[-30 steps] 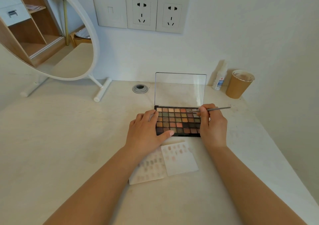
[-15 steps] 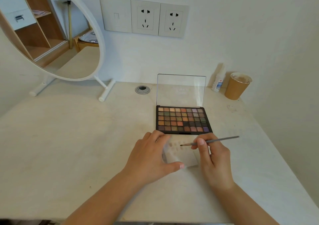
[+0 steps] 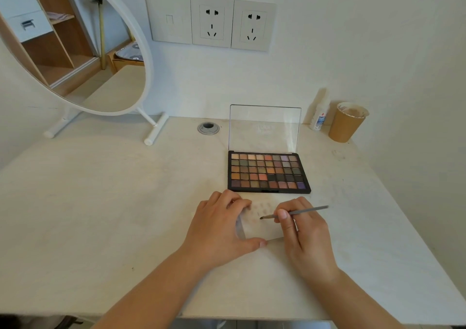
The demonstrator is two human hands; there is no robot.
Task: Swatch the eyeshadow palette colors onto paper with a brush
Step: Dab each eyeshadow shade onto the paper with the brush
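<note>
Two hands work low over the desk (image 3: 106,202) in the head view, both forearms reaching in from its near edge. Left hand (image 3: 218,230) lies palm down on the paper (image 3: 262,227), fingers bent at the knuckles and pressing the sheet's left side, thumb stretched along its near edge to pin it flat. Right hand (image 3: 306,235) sits at the sheet's right side, thumb and fingers pinching the brush (image 3: 293,212) near its head. That brush lies almost level, long axis running left to right, dark tip pointing left over the middle of the paper, grey handle end sticking out right and slightly toward the far edge; whether the tip touches the sheet I cannot tell. Faint rows of swatches show on the paper's far part. Just beyond the sheet sits the eyeshadow palette (image 3: 268,172), long side parallel to the desk's back edge, its clear lid (image 3: 264,127) standing upright. Toward the far right corner stand a small white bottle (image 3: 319,116) and a brown paper cup (image 3: 346,123), close together. At far left stands a round mirror (image 3: 83,51).
</note>
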